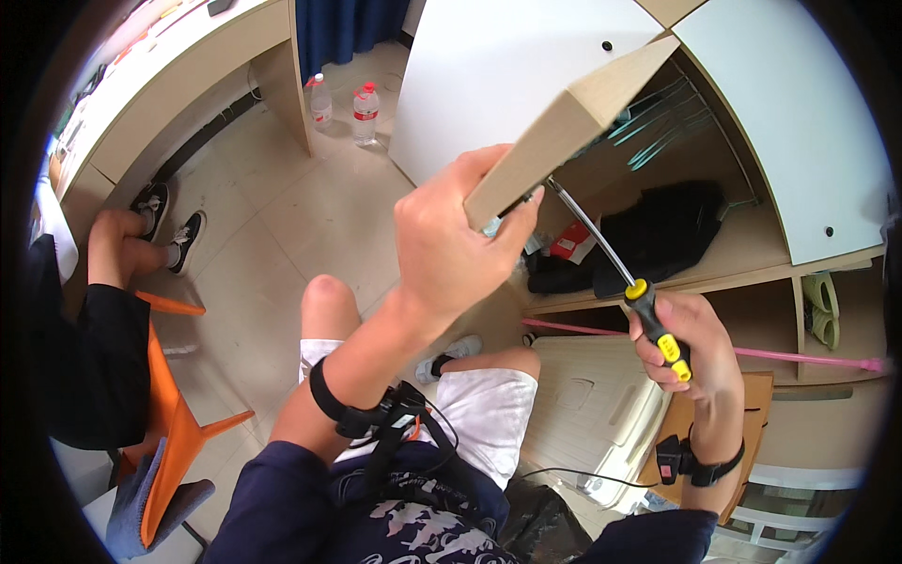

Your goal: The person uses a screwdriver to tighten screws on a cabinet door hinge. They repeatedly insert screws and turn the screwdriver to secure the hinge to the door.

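The wooden board (550, 146) is in the air before the open cabinet (761, 246), its lower end gripped by the left hand (451, 235). It looks stiff and perhaps rather heavy; holding both long edges seems safer. The right hand (691, 343) is closed around the handle of the screwdriver (644, 299); whether its tip touches the board, I cannot tell. The cream box (583, 395) and pink pole (799, 357) may hinder the right forearm.

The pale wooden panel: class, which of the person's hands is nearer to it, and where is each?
Left. The left hand holds the wooden panel at its lower end; the right hand, around the screwdriver's handle, is apart from it, lower and farther right.
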Motion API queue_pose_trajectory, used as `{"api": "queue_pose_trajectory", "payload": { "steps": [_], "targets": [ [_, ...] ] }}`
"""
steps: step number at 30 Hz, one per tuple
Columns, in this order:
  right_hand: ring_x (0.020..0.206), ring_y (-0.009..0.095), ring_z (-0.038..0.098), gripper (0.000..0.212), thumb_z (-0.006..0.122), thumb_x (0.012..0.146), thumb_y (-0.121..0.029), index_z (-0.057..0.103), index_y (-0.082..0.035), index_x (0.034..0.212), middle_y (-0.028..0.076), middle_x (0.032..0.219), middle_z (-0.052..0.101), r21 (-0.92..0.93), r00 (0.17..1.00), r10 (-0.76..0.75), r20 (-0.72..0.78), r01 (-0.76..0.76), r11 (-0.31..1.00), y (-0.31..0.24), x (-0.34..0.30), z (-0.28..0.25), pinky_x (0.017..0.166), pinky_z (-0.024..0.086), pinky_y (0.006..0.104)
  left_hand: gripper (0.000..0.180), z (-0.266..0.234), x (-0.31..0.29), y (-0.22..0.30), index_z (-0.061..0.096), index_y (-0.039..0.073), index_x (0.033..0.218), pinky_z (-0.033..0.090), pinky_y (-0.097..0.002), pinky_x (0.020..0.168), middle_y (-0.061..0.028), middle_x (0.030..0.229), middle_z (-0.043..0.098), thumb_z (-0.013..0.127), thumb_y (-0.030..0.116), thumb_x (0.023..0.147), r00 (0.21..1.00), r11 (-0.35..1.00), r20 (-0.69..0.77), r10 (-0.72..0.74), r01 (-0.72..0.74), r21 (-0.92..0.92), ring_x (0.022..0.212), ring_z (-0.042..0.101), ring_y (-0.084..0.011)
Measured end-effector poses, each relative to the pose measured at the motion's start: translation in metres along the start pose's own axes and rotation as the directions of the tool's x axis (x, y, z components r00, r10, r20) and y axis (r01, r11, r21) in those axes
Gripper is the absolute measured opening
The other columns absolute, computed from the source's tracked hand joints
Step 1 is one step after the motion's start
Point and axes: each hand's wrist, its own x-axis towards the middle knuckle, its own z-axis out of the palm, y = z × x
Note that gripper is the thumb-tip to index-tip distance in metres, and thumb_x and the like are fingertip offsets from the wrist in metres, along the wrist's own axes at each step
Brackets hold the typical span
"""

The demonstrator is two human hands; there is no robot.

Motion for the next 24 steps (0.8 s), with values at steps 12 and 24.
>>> {"api": "queue_pose_trajectory", "payload": {
  "steps": [12, 24],
  "targets": [
    [0.051, 0.006, 0.049, 0.031, 0.074, 0.082, -0.010, 0.046, -0.003, 0.095, 0.007, 0.080, 0.053, 0.056, 0.989, -0.144, -0.020, 0.145, 0.988, 0.003, 0.005, -0.004, 0.033, 0.028, 0.0188, 0.030, 0.000, 0.002, -0.007, 0.069, 0.003, 0.102, 0.054, -0.0275, 0.064, -0.0106, 0.084, 0.073, 0.078, 0.012, 0.075, 1.000, 0.999, 0.018, 0.004, -0.004, -0.034, 0.070, 0.071, -0.0200],
    [0.065, 0.031, 0.061, 0.027, 0.072, 0.082, -0.005, 0.060, 0.001, 0.106, 0.014, 0.082, 0.063, -0.996, 0.518, -0.851, 0.080, 0.065, -0.053, 0.024, -0.003, 0.031, 0.055, 0.049, 0.0330, 0.028, 0.003, 0.000, -0.002, 0.069, 0.004, 0.100, 0.054, -0.0269, 0.063, -0.0089, 0.084, 0.073, 0.078, 0.011, 0.075, 1.000, 0.999, 0.023, -0.014, 0.015, -0.039, 0.071, 0.071, -0.0182]
  ]
}}
